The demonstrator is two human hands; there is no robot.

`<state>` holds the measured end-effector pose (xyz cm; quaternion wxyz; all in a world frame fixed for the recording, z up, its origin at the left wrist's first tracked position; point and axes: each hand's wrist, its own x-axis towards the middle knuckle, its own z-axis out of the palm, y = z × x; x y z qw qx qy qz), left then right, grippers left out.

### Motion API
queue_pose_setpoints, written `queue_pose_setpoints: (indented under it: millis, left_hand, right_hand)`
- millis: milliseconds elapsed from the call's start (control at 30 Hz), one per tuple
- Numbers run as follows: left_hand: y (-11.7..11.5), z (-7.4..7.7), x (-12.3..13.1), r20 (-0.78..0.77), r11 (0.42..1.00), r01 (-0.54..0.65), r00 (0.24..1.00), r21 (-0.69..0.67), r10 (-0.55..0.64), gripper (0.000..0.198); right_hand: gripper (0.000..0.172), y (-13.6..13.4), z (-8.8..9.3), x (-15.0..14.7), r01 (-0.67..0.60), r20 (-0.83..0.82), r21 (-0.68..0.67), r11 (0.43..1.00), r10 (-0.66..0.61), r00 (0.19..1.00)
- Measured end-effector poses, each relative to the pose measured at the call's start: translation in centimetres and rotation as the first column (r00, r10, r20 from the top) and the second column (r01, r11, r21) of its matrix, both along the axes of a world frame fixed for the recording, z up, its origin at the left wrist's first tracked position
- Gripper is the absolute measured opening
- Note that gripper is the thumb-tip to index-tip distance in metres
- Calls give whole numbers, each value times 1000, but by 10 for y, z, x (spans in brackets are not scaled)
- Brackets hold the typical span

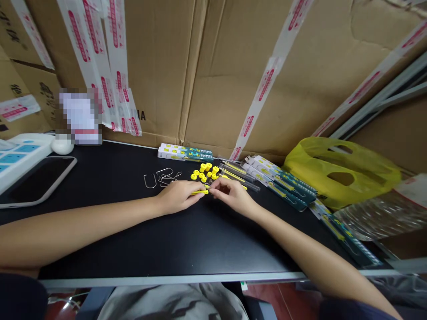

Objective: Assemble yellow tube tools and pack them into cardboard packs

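Note:
My left hand (177, 196) is closed around a thin yellow plastic rod (199, 192), whose end sticks out past the fingertips. Close beside that end, my right hand (231, 194) pinches thumb and forefinger together; whatever sits between them is too small to make out. Just beyond the fingers lies a cluster of small yellow spool-shaped plastic caps (203, 168). Several bent metal wire hooks (163, 176) lie behind my left hand. Past my right hand are clear plastic tubes and yellow rods (235, 176).
Printed narrow boxes (185, 152) lie at the back, with more boxes (276, 181) at right. A yellow plastic bag (336, 178) and clear bottles (383, 215) stand on the right. At left are a phone (36, 183) and a power strip (28, 149). Cardboard (227, 80) walls the black table (193, 253).

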<state>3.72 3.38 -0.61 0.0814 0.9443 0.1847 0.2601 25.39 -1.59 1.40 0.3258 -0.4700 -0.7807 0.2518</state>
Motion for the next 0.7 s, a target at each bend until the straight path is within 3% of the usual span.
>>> queue_pose_setpoints:
  millis: [233,367,467,700]
  left_hand:
    - [-2,1,-2,11,998,-64,998,-27,65,22]
    - [-3,3,-2,32,996,-76,996,-55,78,20]
    - [-3,3,-2,34,995,-80,996,-65,82,19]
    - [-4,5,-3,-22,1000,-6,1000,-29,6,21]
  right_hand:
    - [36,-11,-6,-7,-53,-71,-73,996,48,996]
    - [42,-14,-2,-10,-8,-78,-59,998,4,997]
    - [42,-15,0,-10,10,-73,-29,1000,-12,997]
    - [36,-18,-2,-11,-122,-28,-48,991,120,992]
